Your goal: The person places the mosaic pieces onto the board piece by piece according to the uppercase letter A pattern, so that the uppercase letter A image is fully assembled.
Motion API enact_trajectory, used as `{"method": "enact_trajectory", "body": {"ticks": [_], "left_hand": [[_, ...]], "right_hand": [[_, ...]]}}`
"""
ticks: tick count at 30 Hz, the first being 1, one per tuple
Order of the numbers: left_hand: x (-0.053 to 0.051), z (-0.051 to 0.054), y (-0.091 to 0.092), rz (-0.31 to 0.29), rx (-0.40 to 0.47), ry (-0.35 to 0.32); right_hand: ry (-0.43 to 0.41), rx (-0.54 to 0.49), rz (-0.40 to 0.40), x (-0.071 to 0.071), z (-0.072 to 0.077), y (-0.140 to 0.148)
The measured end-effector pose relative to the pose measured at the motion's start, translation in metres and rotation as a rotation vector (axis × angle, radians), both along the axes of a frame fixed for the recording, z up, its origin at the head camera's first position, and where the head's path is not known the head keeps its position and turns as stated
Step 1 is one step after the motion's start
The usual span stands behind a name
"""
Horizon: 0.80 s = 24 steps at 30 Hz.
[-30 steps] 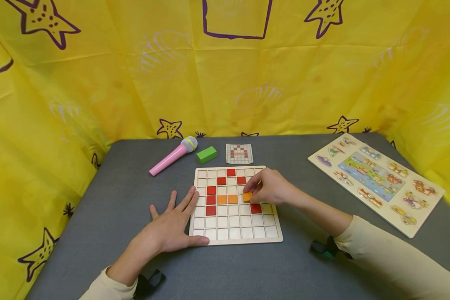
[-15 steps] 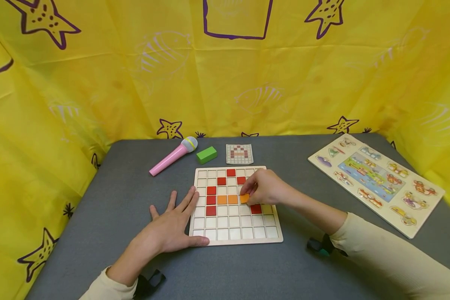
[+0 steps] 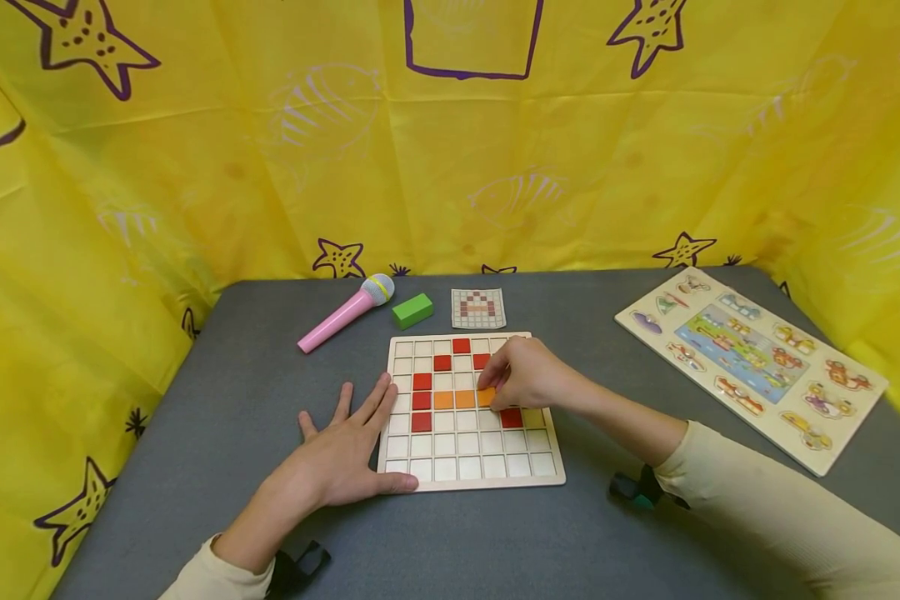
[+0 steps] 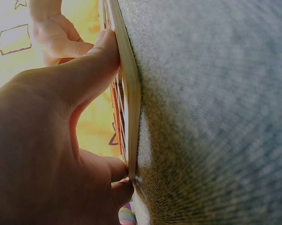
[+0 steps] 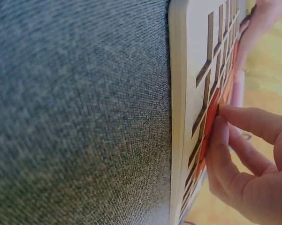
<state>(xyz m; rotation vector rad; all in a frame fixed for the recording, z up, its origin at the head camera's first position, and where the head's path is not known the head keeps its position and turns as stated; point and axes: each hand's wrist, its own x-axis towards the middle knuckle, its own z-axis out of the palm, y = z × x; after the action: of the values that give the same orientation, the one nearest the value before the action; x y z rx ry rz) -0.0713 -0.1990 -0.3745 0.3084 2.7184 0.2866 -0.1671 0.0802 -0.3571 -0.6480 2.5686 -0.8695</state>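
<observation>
A wooden grid board lies on the table, several of its cells filled with red square tiles. Two orange tiles sit side by side in one row. At the right end of that row, my right hand pinches another orange tile at its cell; the right wrist view shows thumb and fingertips close to the board, the tile mostly hidden behind them. My left hand rests spread along the board's left side. Its thumb lies on the near rim, and its fingertips touch the left edge.
Beyond the board lie a pink toy microphone, a green block and a small pattern card. A wooden picture puzzle lies at an angle on the right. A yellow printed cloth hangs behind the grey table.
My right hand has moved slightly left and lowered the orange tile, which was tilted, flat against its cell in the row. My left hand has stayed where it was.
</observation>
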Motion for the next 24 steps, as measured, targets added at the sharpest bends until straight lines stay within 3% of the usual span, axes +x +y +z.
{"method": "enact_trajectory", "body": {"ticks": [15, 24], "left_hand": [[-0.001, -0.001, 0.000, 0.000, 0.004, -0.003], [0.001, 0.001, -0.003, 0.002, 0.024, 0.000]], "right_hand": [[-0.020, -0.014, 0.007, -0.003, -0.003, 0.001], [-0.018, -0.044, -0.053, -0.001, 0.002, 0.014]]}}
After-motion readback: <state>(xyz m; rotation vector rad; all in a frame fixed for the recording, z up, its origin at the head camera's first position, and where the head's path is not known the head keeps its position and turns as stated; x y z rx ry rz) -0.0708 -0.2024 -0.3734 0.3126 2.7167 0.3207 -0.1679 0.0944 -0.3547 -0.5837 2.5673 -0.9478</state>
